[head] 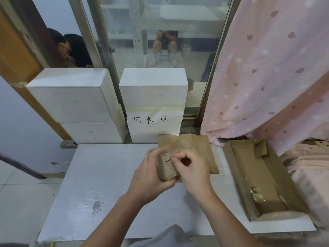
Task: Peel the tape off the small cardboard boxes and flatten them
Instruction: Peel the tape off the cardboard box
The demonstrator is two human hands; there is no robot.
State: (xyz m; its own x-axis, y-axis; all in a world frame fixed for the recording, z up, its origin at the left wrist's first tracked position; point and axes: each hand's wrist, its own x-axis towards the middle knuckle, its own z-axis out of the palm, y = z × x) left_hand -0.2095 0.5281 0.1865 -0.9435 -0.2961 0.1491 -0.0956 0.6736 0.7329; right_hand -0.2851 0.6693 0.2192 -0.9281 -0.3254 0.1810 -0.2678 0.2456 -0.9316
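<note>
A small brown cardboard box (166, 167) is held above the white board, one end turned up toward me. My left hand (147, 177) grips it from the left, fingers wrapped under and behind it. At the box's top edge my right hand (193, 168) pinches with thumb and forefinger, where shiny clear tape crosses the flap seam. Behind the hands lies a flattened piece of brown cardboard (201, 147).
The white board (106, 184) serves as the work surface. An open brown cardboard tray (263, 177) with tape scraps sits at the right. White boxes (74, 102) and one with a handwritten label (153, 107) stand at the back. A pink curtain (270, 73) hangs right. People sit beyond the glass.
</note>
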